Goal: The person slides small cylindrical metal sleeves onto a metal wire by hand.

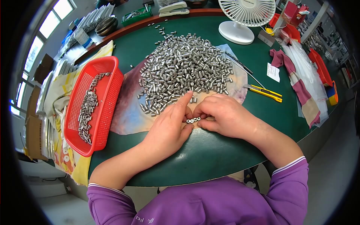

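Observation:
A short row of small metal sleeves (193, 120), their round ends with dark holes facing me, lies at the near edge of a patterned cloth (127, 112). My left hand (168, 122) closes round the row's left end, its index finger stretched forward toward the pile. At the right end, the bent fingers and thumb of my right hand (225, 116) pinch the row. Just beyond both hands spreads a big heap of loose metal sleeves (187, 63). Part of the row is hidden by my fingers.
To the left, a red plastic basket (116, 84) holds more sleeves. A yellow utility knife (264, 92), a dark thin rod (239, 62) and a white paper slip (273, 72) lie right of the heap. A white fan (236, 33) stands behind on the green table (165, 165).

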### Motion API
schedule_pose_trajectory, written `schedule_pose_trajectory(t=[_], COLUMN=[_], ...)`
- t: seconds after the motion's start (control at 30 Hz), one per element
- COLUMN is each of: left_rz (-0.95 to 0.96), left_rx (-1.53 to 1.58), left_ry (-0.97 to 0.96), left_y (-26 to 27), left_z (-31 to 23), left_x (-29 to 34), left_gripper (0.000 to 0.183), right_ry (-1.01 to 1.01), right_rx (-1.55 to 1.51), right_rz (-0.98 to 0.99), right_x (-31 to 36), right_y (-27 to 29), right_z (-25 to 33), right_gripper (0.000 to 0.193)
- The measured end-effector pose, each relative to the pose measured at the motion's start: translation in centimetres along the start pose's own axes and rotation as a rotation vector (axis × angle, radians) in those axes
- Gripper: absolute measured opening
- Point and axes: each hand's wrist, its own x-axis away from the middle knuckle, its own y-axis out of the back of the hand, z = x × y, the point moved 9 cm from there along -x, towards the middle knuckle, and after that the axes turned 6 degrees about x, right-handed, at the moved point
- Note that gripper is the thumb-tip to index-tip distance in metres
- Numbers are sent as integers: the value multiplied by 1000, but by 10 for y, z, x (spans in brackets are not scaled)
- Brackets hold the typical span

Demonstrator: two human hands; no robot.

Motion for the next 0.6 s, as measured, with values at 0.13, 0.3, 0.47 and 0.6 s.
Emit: schedule_pose_trajectory(t=[0.13, 0.3, 0.47, 0.6], left_rz=[2, 14, 35, -1], left_rx=[-5, 5, -116, -257], left_ry=[-2, 21, -22, -206], left_y=[0, -1, 1, -2], left_z=[0, 1, -3, -21], left_x=[0, -1, -2, -3], left_gripper=[73, 73, 55, 32], right_ry=[-6, -5, -32, -28], right_rx=[-6, 2, -12, 148], right_rz=[3, 2, -109, -316], right_x=[0, 0, -1, 1], right_y=[0, 2, 23, 42], right_z=[0, 0, -8, -20], right_gripper=[18, 17, 16, 17])
